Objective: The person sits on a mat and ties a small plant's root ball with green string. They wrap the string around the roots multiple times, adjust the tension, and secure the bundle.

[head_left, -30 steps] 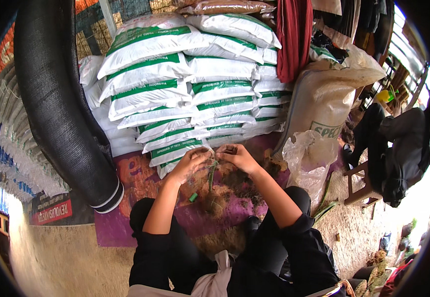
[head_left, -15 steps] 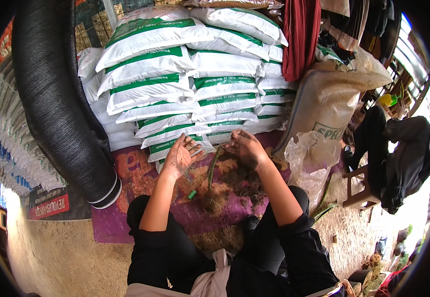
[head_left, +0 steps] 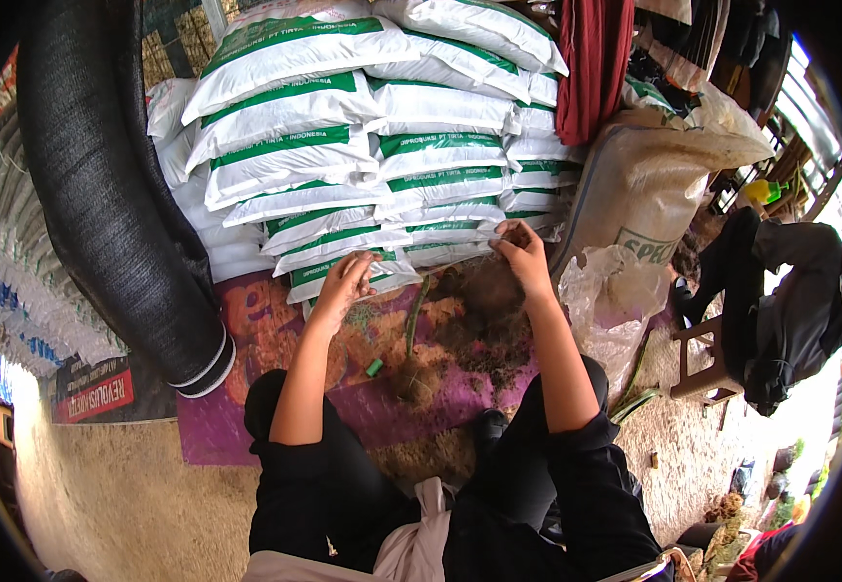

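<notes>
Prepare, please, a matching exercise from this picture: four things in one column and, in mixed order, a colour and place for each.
1. small cylinder
2. round ball
3. hanging cloth
4. large roll

A. dark red, right of the white sacks
B. brown, at the lower end of a green stalk
C. black, left of the white sacks
D. green, left of the ball

Pairs: 1-D, 2-B, 3-A, 4-C

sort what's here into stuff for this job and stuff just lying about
Likely in use:
plant with round root ball
green cylinder
purple sheet

Likely just around:
stacked white sacks
black mesh roll
dark red cloth
clear plastic bag
</notes>
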`<action>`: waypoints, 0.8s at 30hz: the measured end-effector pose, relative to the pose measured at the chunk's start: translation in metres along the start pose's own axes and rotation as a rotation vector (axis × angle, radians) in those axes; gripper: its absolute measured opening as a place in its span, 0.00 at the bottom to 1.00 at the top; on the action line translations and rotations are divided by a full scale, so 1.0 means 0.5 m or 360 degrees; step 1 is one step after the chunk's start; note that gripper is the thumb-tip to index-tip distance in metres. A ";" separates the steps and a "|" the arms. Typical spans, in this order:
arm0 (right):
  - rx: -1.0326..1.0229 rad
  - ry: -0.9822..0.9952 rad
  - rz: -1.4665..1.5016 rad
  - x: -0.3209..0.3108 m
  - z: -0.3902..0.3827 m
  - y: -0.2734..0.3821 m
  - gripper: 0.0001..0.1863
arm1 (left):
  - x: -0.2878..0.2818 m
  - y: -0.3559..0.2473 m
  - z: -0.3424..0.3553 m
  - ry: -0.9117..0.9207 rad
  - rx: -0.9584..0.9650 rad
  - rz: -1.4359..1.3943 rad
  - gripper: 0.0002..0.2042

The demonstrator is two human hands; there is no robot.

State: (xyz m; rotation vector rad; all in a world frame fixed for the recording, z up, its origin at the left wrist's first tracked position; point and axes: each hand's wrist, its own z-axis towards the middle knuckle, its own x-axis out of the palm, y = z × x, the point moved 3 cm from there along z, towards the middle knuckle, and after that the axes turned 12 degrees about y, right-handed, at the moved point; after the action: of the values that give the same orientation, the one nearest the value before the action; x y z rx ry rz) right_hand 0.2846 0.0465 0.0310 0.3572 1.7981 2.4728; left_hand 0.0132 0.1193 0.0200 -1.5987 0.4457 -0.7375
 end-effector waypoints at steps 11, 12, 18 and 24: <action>0.0007 -0.0217 0.0002 -0.026 -0.003 0.007 0.06 | -0.022 0.003 -0.005 -0.0176 0.0067 0.0036 0.08; 0.0010 -0.0223 0.0001 -0.024 -0.002 0.009 0.06 | -0.024 0.002 -0.005 -0.0202 0.0087 0.0046 0.08; 0.0126 -0.0372 0.0094 -0.029 -0.003 0.016 0.05 | -0.047 0.000 -0.008 -0.0445 0.0203 -0.0404 0.08; 0.0209 -0.0431 0.0494 -0.062 -0.003 -0.004 0.07 | -0.076 -0.003 -0.012 -0.0559 0.0309 -0.0844 0.12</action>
State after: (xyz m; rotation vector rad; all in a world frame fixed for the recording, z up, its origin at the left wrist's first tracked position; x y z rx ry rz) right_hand 0.3142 0.0399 0.0241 0.9977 1.9131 2.3428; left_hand -0.0187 0.1403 0.0138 -1.6307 -0.3120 -0.8392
